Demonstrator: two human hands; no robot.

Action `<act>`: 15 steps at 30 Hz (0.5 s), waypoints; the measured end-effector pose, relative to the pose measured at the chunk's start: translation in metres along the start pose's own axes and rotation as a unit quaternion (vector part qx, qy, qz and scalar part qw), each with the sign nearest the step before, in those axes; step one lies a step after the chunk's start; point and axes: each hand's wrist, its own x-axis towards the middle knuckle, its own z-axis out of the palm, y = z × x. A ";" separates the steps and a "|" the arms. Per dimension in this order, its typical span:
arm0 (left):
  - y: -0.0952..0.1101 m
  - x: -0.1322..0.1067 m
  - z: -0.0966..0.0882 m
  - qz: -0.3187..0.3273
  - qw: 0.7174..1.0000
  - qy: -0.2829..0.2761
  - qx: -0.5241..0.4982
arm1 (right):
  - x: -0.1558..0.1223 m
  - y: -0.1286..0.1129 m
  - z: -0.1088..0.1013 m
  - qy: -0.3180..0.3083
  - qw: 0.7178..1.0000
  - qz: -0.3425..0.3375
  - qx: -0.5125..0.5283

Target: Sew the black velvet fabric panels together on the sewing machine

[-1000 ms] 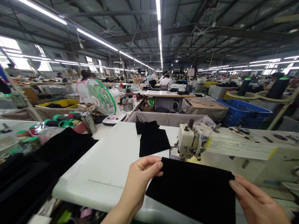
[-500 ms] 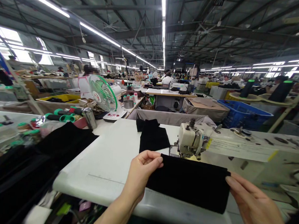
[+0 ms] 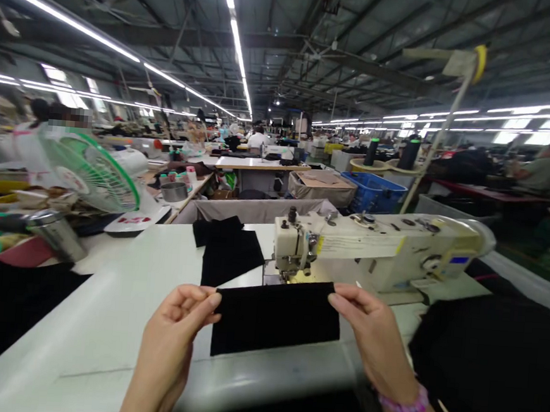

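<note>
A rectangular black fabric piece (image 3: 275,320) is stretched between my two hands above the front edge of the white sewing table (image 3: 119,308). My left hand (image 3: 180,319) pinches its upper left corner between thumb and fingers. At the upper right corner, my right hand (image 3: 365,321) pinches it the same way, a pink and purple bracelet on the wrist. Just behind the cloth stands a cream sewing machine (image 3: 348,243); the fabric's top edge is close to its needle area. More black cut pieces (image 3: 230,253) lie on the table left of the machine head.
A green and white fan (image 3: 91,172) and a steel flask (image 3: 56,234) stand at the left. Black cloth (image 3: 9,312) lies at the left edge, and a large black heap (image 3: 496,357) sits at the right. Behind the machine are a blue crate (image 3: 376,192) and thread cones (image 3: 408,154).
The view has turned to the right, showing the whole machine and the black heap. The fabric, tilted down to the right before, is now held nearly level, still in both hands.
</note>
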 end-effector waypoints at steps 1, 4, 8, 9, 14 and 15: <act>0.000 0.001 -0.001 -0.005 1.000 0.007 0.001 | 0.000 0.000 0.002 -0.001 1.000 0.002 0.017; 0.001 0.000 -0.004 -0.025 0.999 0.025 0.000 | 0.000 0.003 0.006 -0.018 0.998 0.011 0.056; 0.002 -0.002 -0.007 -0.038 0.999 0.024 0.009 | -0.001 0.003 0.007 -0.040 0.997 0.017 0.071; 0.003 -0.003 -0.007 -0.040 0.999 0.024 0.012 | -0.001 0.003 0.007 -0.042 0.996 0.018 0.071; 0.008 -0.006 -0.004 -0.043 0.998 0.037 0.032 | 0.000 0.003 0.009 -0.044 0.997 0.007 0.067; 0.008 -0.007 -0.004 -0.037 0.998 0.031 0.043 | 0.000 0.003 0.009 -0.042 0.997 0.004 0.068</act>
